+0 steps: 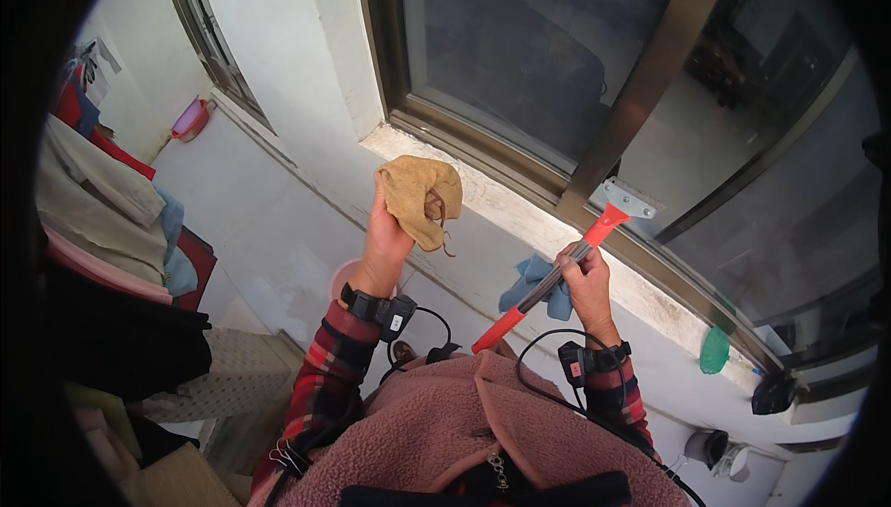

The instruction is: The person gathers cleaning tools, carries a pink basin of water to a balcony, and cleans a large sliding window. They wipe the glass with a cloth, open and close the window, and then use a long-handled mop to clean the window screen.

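Observation:
My left hand (382, 236) is closed round a tan cloth (406, 193), raised in front of the window wall. Brown stringy strips (434, 210) stick out of its folds; what they are I cannot tell. In my right hand (587, 282) is a long-handled scraper (538, 292) with a grey shaft and red ends, gripped round the shaft. Its wide metal head (629, 199) is by the bottom of the window frame. A blue cloth (527, 277) hangs beside the shaft at the same hand, partly hidden behind it.
The sliding window (520, 52) has a brown metal frame above a worn white sill (492, 196). On the sill's right lie a green bag (715, 349) and a black bag (774, 392). Clothes (102, 192) hang at left. Two basins (190, 120) sit by the far wall.

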The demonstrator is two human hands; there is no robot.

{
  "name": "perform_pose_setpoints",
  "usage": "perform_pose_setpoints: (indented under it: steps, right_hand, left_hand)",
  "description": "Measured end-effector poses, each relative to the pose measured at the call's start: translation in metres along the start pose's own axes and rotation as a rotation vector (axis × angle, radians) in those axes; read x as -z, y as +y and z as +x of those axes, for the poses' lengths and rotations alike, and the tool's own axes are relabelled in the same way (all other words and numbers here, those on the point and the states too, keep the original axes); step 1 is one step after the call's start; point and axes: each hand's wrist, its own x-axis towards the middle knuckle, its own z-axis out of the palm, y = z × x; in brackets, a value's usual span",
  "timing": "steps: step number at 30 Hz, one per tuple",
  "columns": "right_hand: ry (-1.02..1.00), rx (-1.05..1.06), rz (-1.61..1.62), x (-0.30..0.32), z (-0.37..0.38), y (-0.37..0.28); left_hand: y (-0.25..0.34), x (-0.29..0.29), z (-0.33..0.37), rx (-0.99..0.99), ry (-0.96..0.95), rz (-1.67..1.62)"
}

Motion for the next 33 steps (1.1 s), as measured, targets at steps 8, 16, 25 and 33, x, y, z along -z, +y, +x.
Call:
perform_pose_setpoints:
  steps: [8, 16, 25, 33]
  right_hand:
    - [0.168, 0.037, 0.012, 0.043, -0.020, 0.008]
    - [0.306, 0.093, -0.008, 0.064, -0.030, 0.009]
    - [0.478, 0.118, -0.036, 0.053, -0.028, -0.002]
    - [0.673, 0.095, -0.119, 0.037, -0.035, -0.005]
  left_hand:
    - [0.003, -0.017, 0.006, -0.094, -0.049, 0.030]
    - [0.009, -0.078, 0.024, -0.246, -0.092, 0.159]
    - [-0.009, -0.208, 0.149, -0.839, -0.293, 0.973]
    - [-0.073, -0.193, 0.228, -1.565, -0.475, 1.497]
